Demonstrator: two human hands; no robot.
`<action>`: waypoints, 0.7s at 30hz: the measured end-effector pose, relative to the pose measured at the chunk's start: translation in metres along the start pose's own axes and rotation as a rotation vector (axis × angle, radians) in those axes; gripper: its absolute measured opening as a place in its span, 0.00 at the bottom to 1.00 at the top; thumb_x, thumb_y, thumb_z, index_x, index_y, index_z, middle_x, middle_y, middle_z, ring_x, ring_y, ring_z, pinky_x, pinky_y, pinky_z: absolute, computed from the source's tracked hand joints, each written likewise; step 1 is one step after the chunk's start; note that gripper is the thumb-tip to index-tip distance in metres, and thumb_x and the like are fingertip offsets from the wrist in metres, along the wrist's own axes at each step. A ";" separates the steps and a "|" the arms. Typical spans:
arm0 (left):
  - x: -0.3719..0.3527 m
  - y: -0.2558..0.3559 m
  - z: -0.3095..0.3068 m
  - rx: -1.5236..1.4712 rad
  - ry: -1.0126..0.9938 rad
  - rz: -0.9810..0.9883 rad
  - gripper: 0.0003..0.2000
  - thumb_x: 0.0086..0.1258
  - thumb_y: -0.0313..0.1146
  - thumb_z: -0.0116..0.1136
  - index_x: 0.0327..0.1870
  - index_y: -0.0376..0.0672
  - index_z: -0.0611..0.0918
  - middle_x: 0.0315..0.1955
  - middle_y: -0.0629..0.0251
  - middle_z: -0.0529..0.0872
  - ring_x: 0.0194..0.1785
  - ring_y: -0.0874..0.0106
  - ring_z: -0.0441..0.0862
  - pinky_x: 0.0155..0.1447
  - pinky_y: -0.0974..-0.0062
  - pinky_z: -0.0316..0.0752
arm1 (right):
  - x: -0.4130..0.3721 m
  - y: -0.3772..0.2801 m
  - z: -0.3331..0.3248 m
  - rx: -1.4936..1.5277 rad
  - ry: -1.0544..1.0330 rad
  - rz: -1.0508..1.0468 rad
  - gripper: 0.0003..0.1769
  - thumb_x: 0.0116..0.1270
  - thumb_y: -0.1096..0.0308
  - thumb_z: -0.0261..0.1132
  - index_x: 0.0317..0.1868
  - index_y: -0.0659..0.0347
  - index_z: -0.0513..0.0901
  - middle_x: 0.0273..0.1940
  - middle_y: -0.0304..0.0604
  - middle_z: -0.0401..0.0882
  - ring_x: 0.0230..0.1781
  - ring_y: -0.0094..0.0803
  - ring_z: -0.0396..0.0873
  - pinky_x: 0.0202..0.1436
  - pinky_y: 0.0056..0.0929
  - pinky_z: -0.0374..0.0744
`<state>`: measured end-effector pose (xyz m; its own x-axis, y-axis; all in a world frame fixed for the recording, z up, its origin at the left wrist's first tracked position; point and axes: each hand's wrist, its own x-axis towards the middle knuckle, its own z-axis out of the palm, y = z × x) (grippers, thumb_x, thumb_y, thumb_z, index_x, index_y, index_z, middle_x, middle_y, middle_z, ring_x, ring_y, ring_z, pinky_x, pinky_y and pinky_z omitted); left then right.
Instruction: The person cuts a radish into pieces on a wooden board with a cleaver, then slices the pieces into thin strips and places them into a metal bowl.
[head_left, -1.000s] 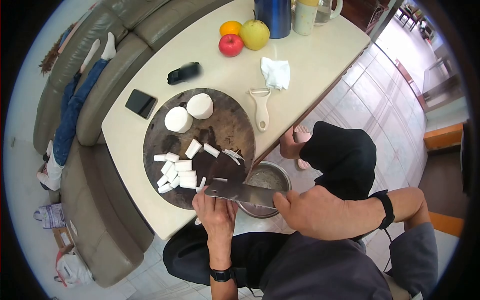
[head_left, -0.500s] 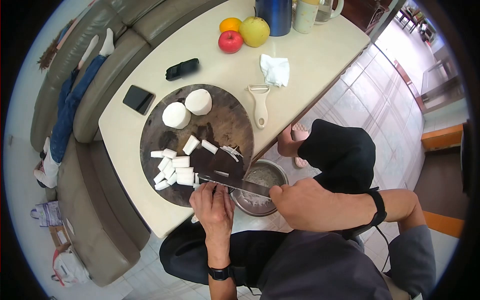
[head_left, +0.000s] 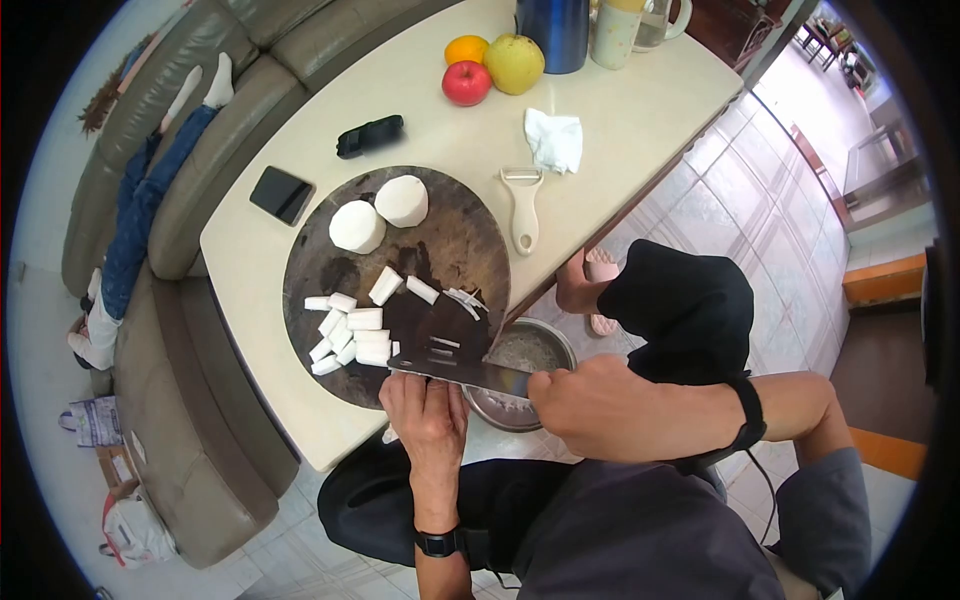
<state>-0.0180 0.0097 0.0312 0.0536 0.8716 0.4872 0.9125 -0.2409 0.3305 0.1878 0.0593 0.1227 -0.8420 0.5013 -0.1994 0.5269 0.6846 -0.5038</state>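
My right hand grips the handle of a kitchen knife, its wide blade lying across the near part of the round wooden chopping board. My left hand has its fingers curled against the near side of the blade, closed on a piece of white radish that is almost wholly hidden. Just beyond the blade lie two thin radish strips. Short radish sticks are heaped left of them, and a small pile of shreds is to the right. Two thick radish rounds rest at the board's far side.
Below the table edge stands a metal basin with pale scraps. A peeler, white tissue, phone and black object lie on the table. Fruit and a blue flask stand farther back. Someone lies on the sofa.
The knife and my right hand have shifted slightly left. A second thin strip now shows beside the blade. My left hand stays nearly in place.
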 end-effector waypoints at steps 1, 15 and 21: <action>-0.001 -0.001 0.000 0.003 0.009 0.001 0.09 0.51 0.21 0.65 0.35 0.33 0.82 0.38 0.55 0.80 0.46 0.55 0.76 0.52 0.57 0.68 | 0.000 0.001 0.001 -0.002 0.004 -0.003 0.13 0.50 0.76 0.61 0.34 0.73 0.69 0.22 0.54 0.76 0.20 0.51 0.79 0.22 0.42 0.75; 0.011 -0.008 -0.009 0.135 0.033 -0.262 0.11 0.58 0.25 0.63 0.42 0.36 0.83 0.42 0.60 0.83 0.47 0.61 0.77 0.53 0.64 0.67 | -0.020 0.009 -0.002 0.174 0.069 0.057 0.08 0.54 0.75 0.59 0.30 0.71 0.68 0.14 0.55 0.71 0.17 0.56 0.74 0.21 0.48 0.72; 0.017 -0.006 -0.003 0.256 0.067 -0.202 0.11 0.57 0.24 0.62 0.42 0.39 0.82 0.41 0.63 0.84 0.46 0.62 0.78 0.51 0.65 0.67 | -0.016 0.017 -0.004 0.107 0.092 0.128 0.08 0.55 0.74 0.60 0.32 0.69 0.70 0.15 0.53 0.71 0.18 0.54 0.75 0.22 0.46 0.73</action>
<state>-0.0238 0.0247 0.0400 -0.1582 0.8585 0.4877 0.9747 0.0569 0.2160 0.2109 0.0646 0.1204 -0.7521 0.6304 -0.1920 0.6094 0.5544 -0.5667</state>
